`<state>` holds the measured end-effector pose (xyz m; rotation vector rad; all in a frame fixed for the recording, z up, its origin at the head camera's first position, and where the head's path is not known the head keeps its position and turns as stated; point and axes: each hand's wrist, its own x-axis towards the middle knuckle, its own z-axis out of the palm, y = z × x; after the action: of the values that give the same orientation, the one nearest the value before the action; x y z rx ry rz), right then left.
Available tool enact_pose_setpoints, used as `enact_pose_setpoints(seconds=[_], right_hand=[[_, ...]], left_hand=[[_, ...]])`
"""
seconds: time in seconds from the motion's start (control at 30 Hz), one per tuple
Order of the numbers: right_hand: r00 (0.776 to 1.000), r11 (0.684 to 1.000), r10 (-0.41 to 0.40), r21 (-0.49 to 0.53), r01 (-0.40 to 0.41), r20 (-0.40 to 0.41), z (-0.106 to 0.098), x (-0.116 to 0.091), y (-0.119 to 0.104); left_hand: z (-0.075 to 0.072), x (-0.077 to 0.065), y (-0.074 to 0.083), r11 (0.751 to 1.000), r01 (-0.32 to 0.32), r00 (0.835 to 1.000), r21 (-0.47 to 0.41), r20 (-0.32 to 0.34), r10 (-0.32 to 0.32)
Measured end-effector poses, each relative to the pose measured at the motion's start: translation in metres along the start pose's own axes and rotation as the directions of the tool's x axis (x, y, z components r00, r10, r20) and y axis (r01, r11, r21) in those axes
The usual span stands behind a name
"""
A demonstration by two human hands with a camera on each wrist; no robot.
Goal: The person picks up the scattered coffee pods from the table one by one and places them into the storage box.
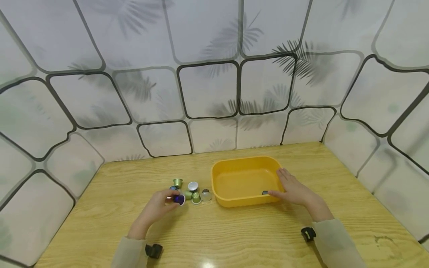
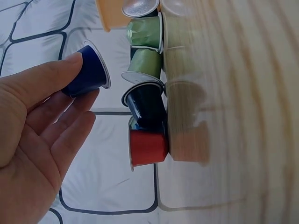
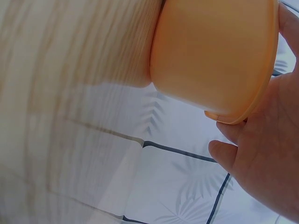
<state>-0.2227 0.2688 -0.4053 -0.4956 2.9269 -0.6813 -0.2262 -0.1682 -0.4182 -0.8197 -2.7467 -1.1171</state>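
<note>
My left hand (image 1: 160,204) pinches a dark blue coffee capsule (image 2: 88,73) between thumb and fingers, its pale lid rim turned away from the palm. Just beyond it on the table, a cluster of capsules includes a green capsule (image 1: 177,182), a white-lidded one (image 1: 193,186) and a pale one (image 1: 206,195). In the left wrist view, a red capsule (image 2: 148,147) and a dark teal capsule (image 2: 146,103) also stand in that row. My right hand (image 1: 296,190) holds the near right corner of a yellow tray (image 1: 231,203), thumb over the rim, fingers along its outer side.
A small dark item (image 1: 264,192) lies inside the tray, near my right thumb. The wooden table (image 1: 214,230) meets patterned white walls (image 1: 214,96) at the back and sides. Black straps (image 1: 154,251) show at both wrists.
</note>
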Motion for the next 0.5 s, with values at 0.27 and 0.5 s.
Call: enact_pose_setpoints(seconds=[0.27,0.5], right_hand=[[1.000,1.000,-0.004,-0.004,0.004,-0.006,0.0005,-0.0006,0.0002],[1.000,1.000,-0.013,-0.012,0.013,-0.015,0.0015,0.0010,0.0028]], left_hand=[[-0.0004,0.0012,0.0044,0.999,-0.042,0.998,-0.012,-0.055,0.041],[-0.0014,0.0024,0.0075,0.999,-0.035,0.998,-0.027,-0.056,0.033]])
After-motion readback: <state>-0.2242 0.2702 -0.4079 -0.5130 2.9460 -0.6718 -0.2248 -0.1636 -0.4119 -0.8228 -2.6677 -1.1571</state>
